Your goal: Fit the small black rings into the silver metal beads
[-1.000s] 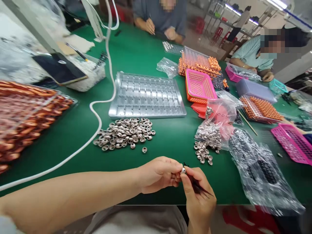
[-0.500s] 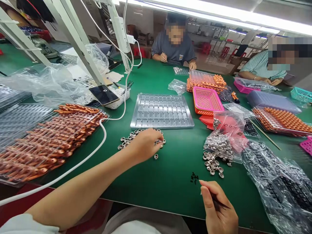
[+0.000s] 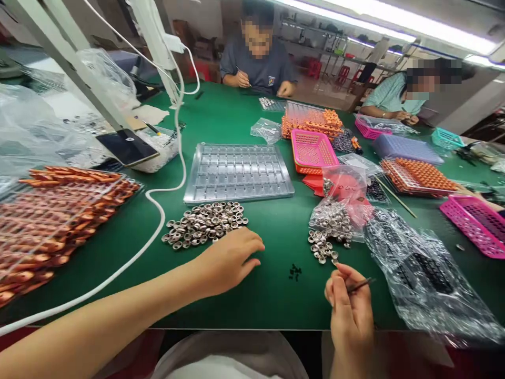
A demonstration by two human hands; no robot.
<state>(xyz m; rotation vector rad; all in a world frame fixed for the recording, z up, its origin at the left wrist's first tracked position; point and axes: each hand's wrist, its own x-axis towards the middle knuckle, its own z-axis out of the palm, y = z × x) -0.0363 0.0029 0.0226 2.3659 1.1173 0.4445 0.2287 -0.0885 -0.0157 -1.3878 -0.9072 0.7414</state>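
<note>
My left hand (image 3: 231, 259) is over the green table, palm down, thumb and fingers apart, with nothing seen in it. Just beyond it lies a pile of silvery ring-like metal parts (image 3: 201, 223). Pinched in my right hand (image 3: 351, 297) is a thin dark tool, likely tweezers (image 3: 361, 285), near the right front edge. A small cluster of black bits (image 3: 294, 272) sits between my hands. Behind the pile rests a clear compartment tray (image 3: 239, 171). More metal parts (image 3: 323, 245) spill from a plastic bag beyond my right hand.
Orange parts on racks (image 3: 59, 221) fill the left, beside a white cable (image 3: 158, 226). A phone (image 3: 128, 146) leans by a lamp post. Pink baskets (image 3: 313, 150) and black parts in plastic wrap (image 3: 426, 273) are on the right. Two people sit across the table.
My left hand has drawn back from the pile, and its fingers have opened. My right hand has moved away from the black bits, still holding the tool. The view has shifted right.
</note>
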